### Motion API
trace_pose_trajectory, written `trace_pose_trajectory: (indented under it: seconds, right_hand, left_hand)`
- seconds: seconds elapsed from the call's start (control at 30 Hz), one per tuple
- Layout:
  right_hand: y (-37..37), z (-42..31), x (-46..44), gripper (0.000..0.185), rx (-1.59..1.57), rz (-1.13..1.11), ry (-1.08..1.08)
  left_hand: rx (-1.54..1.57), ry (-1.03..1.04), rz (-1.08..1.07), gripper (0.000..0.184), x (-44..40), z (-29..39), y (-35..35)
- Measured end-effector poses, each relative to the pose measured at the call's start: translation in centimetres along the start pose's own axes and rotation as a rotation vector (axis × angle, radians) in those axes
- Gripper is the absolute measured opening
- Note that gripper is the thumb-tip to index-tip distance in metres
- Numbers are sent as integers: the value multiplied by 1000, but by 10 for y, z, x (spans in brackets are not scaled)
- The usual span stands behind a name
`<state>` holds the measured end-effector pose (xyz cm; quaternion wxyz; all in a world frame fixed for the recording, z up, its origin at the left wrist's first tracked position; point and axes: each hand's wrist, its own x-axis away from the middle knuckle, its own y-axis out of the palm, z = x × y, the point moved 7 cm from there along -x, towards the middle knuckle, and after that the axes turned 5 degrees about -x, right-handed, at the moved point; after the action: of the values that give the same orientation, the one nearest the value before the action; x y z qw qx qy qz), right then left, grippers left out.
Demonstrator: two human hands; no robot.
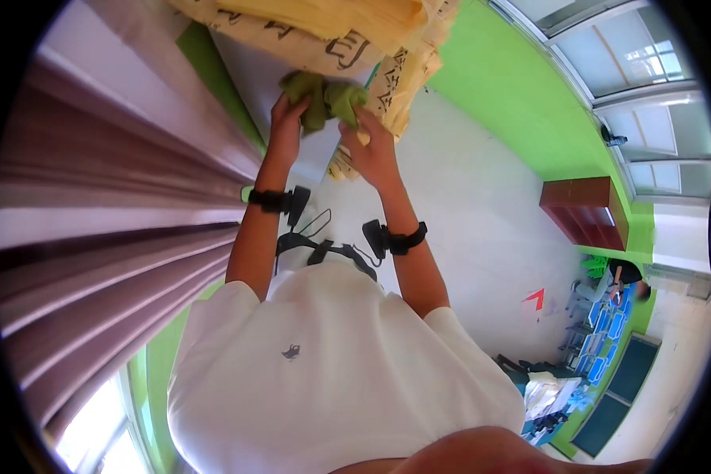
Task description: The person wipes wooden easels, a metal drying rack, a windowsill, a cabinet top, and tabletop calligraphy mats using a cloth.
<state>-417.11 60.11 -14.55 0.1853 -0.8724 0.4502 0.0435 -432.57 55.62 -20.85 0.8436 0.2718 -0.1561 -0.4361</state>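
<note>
My left hand grips one side of a crumpled olive-green cloth. On its other side, my right hand pinches the same cloth with bent fingers. The cloth hangs bunched between both hands, just below the edge of yellowish sheets with black brush-like characters. More of this yellowish material hangs down close beside my right hand. A white surface shows under and left of the cloth.
Mauve curtains hang along the left. A reddish-brown cabinet stands by the green wall at right. Farther off, a person is near several blue-topped desks. A red arrow-shaped mark lies on the pale floor.
</note>
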Motion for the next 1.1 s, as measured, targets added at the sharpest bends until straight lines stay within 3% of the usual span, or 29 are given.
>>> trace_pose_trajectory:
  seconds: [0.03,0.07,0.13,0.17,0.23,0.3,0.37,0.43,0.5,0.57,0.63,0.7,0.77,0.87,0.97,1.1]
  right_hand:
    - [-4,-9,-2,35,49,95,-112]
    - [-1,0,-7,35,43,75,-110]
    - [13,54,-14,38,-150,27,242]
    - [19,69,-11,38,-157,27,236]
    - [31,92,-7,39,-156,-30,314]
    - [24,86,-3,36,-37,-30,226]
    - [10,88,-4,31,-81,-19,266]
    - [-17,73,-13,29,-87,106,221]
    - [-38,46,-22,31,-101,344,97]
    - [-35,33,-29,39,-167,336,67]
    - [-19,0,-37,42,-134,274,-206]
    - [-12,-18,-45,45,31,334,-258]
    - [-6,-18,-38,49,207,379,-290]
    - [-8,-2,-41,39,339,427,-66]
    - [-11,-7,-39,47,335,394,-238]
    - [-15,-16,-35,44,450,357,-119]
  left_hand:
    - [-105,11,21,36,4,-2,0]
    - [26,-82,52,38,8,-23,-1]
    - [185,-96,20,40,20,-62,-3]
    - [317,-113,27,43,29,-71,1]
    - [139,-145,32,50,38,-96,-4]
    - [-27,-179,34,57,33,-104,-4]
    - [-513,-45,128,67,12,-79,-10]
    - [-527,318,289,61,-21,-57,-31]
    - [-599,431,380,61,-42,-8,-39]
    - [-559,505,447,52,-51,32,-62]
    - [-540,525,420,48,-65,56,-101]
    - [-132,-43,595,38,-79,33,-152]
    - [-214,-84,545,42,-81,10,-164]
    - [-387,-206,373,52,-99,-101,-211]
    - [-507,-339,127,63,-98,-217,-242]
    - [-485,-383,38,49,-34,-228,-160]
